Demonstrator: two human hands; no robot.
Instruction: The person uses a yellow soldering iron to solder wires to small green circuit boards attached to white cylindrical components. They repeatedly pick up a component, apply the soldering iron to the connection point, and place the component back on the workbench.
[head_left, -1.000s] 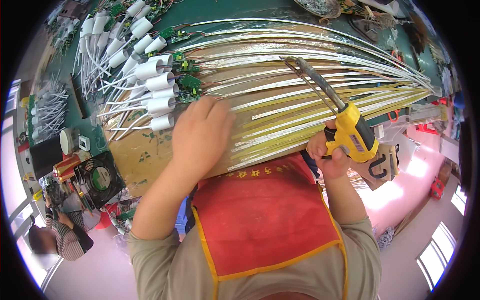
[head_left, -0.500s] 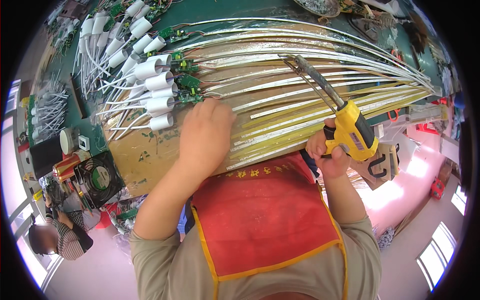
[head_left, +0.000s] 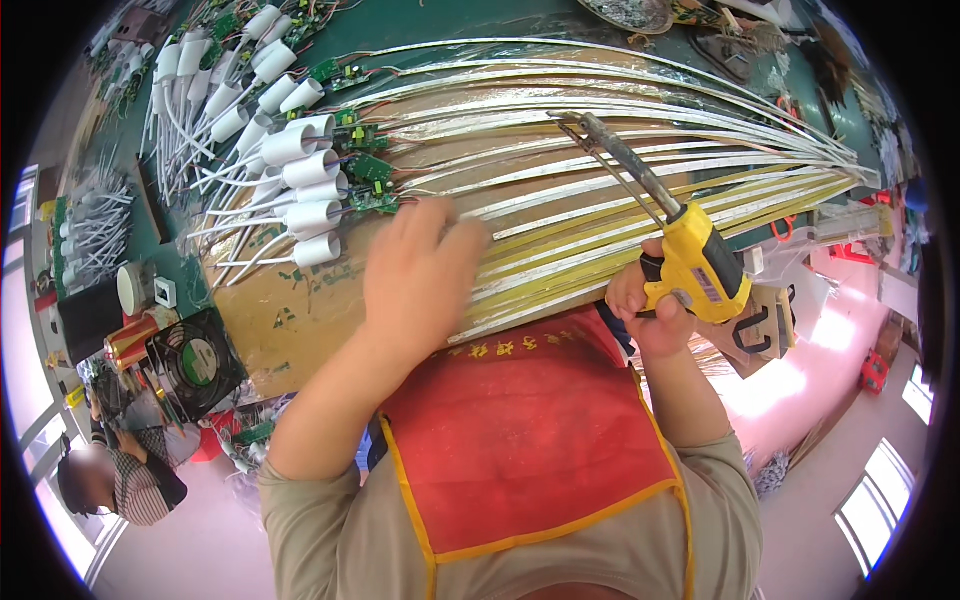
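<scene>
Starting at the far left, with a co-worker [head_left: 140,485] in stripes, low down by the windows. Next, coming to a black fan [head_left: 197,362] beside a brown sheet [head_left: 278,350] on the green table. Farther along, finding a pile of white tubes [head_left: 312,170] with white wires trailing out to the left, and small green circuit boards [head_left: 372,168] at their right ends.

Running right from these boards on thin wires: long white strips [head_left: 520,105] in the far rows. Looking joined up already, so probably done.

Having the left hand [head_left: 425,270] low over the left ends of the near strips [head_left: 560,272], close to the nearest circuit board. Bending the fingers downward, with the tips blurry and partly hidden. Cannot tell about a pinch or just a touch.

Lying side by side on the brown sheet, right of that hand: white and yellow near strips, some with bare left ends and no board in sight. Likely left to do, by the look of those ends.

Gripping the yellow soldering gun [head_left: 708,268] in the right hand [head_left: 655,300], with fingers wrapped around the handle. Pointing the metal tip up and left, over the middle of the strips. Last, at the far right, meeting close together in a bunch: the strips' other ends.
</scene>
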